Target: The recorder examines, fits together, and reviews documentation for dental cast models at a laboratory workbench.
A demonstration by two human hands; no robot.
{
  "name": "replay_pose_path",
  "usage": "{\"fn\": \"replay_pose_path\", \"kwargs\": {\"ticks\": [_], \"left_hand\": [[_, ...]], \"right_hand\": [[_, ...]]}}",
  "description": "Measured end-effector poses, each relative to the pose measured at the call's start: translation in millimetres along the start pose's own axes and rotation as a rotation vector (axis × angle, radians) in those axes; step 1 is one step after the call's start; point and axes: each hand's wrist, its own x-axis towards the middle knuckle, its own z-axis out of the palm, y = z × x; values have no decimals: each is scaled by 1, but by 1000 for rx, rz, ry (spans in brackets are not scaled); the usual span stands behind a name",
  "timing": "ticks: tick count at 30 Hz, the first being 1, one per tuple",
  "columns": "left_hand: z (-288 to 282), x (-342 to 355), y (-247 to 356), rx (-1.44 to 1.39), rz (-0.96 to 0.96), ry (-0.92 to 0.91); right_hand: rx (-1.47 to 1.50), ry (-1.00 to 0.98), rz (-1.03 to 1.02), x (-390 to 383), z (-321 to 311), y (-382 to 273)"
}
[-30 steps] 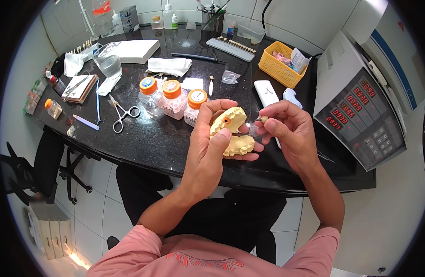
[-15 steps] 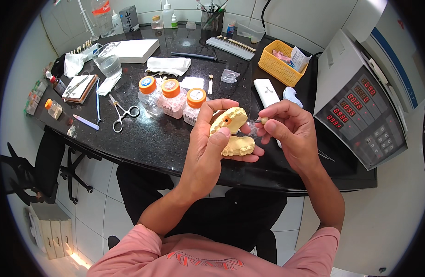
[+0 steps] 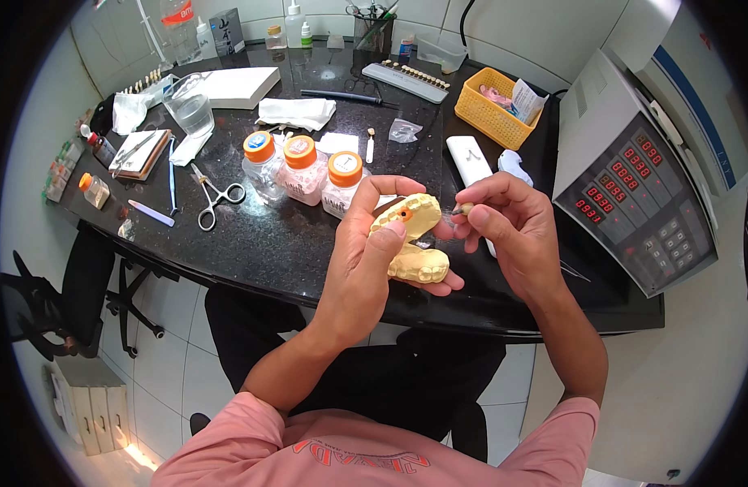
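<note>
My left hand (image 3: 359, 272) is closed around a pale yellow plaster dental model in two halves, thumb in front and fingers behind. The upper cast (image 3: 423, 213) has an orange-edged dark hole in its row of teeth. Below it, the lower cast (image 3: 423, 266) shows its molars, the two gaping apart on the right side. Just right of the model, my right hand (image 3: 520, 231) pinches a small tooth crown (image 3: 466, 209) between thumb and forefinger. A dark tip points from the crown toward the model, without touching it. The other right fingers curl behind.
Orange-lidded jars (image 3: 301, 170) stand directly beyond my left hand. Scissor-like forceps (image 3: 220, 197) lie left of them. Behind my right hand are a white case (image 3: 470, 162) and a yellow basket (image 3: 496, 114). A grey machine with red digits (image 3: 642, 203) stands at the right.
The upper cast has tilted slightly, turning its hole a little to the right. My right hand stays close to the same spot, the crown turned slightly in its fingertips.
</note>
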Motion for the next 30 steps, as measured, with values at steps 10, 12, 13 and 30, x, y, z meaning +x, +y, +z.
{"fn": "replay_pose_path", "kwargs": {"ticks": [10, 12, 13, 30], "left_hand": [[3, -1, -4, 111, 74, 28], [4, 0, -4, 138, 88, 44], [3, 0, -5, 177, 107, 39], [8, -1, -3, 319, 115, 93]], "right_hand": [[-6, 4, 13, 0, 0, -1], [2, -14, 23, 0, 0, -2], [2, -14, 23, 0, 0, -1], [-222, 100, -188, -4, 7, 5]]}}
